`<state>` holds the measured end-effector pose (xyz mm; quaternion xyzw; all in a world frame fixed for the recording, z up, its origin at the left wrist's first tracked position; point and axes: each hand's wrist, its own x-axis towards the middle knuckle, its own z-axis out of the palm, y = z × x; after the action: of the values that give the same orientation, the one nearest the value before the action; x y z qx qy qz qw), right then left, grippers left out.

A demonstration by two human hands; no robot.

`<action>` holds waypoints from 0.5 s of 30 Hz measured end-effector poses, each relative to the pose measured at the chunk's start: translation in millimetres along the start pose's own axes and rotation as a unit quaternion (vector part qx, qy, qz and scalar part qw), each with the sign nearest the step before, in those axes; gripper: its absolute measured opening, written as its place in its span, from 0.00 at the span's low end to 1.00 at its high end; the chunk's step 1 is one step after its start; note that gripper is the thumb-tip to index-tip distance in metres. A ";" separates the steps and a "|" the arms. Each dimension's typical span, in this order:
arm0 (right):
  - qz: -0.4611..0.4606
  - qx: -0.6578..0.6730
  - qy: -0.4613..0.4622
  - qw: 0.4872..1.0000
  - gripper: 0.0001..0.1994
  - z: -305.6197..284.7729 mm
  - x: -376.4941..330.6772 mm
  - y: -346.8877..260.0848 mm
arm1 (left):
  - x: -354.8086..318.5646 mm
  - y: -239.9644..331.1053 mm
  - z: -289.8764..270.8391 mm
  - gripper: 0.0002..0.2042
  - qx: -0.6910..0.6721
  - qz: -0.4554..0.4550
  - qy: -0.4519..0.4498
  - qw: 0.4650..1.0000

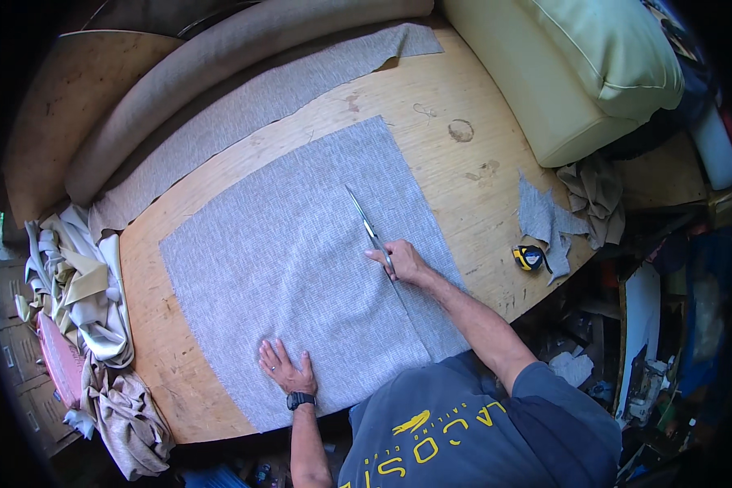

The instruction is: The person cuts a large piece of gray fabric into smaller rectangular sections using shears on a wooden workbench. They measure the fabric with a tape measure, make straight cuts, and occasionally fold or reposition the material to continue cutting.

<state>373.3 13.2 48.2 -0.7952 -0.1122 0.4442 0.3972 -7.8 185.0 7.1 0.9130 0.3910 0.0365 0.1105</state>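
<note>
A large piece of grey woven fabric (244, 236) lies over the middle of the wooden table. My right hand (400, 262) is closed around the handles of long metal scissors (367, 225), whose blades point away from me across the cloth. From the scissors a cut line runs back toward my body, leaving a strip on the right side of the fabric. Flat on the cloth near the front edge rests my left hand (288, 370), fingers spread and holding nothing. A wrinkle bulges in the fabric between my two hands.
Along the far side lies a big fabric roll (220, 81), partly unrolled. A pale green cushioned piece (577, 81) stands at the far right. On the right are a tape measure (528, 258) and grey scraps (545, 215). Leather and cloth remnants (77, 285) hang over the left table edge (142, 342).
</note>
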 end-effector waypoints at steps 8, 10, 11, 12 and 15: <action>-0.017 0.029 0.012 0.999 0.28 0.4 34.8 -25.8 | 0.2 -1.4 1.9 0.39 -0.008 0.001 0.006 1.000; -0.015 -0.006 0.016 1.000 0.29 -3.2 37.1 -27.0 | 0.1 -1.6 2.3 0.39 -0.011 -0.001 0.004 1.000; -0.013 0.003 0.013 1.000 0.29 -2.4 40.7 -25.1 | 0.8 -1.4 2.6 0.39 -0.011 -0.001 0.002 1.000; -0.012 0.012 0.010 1.000 0.30 -0.9 45.9 -21.6 | 1.7 -1.3 2.7 0.39 -0.010 -0.002 -0.001 1.000; 0.003 0.022 -0.004 1.000 0.33 -1.4 55.9 -36.6 | 1.5 -0.8 -0.2 0.38 -0.005 -0.005 -0.007 1.000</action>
<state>413.3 66.3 40.9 -0.7849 -0.1014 0.4506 0.4130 -7.4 186.7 7.1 0.9106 0.3949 0.0313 0.1179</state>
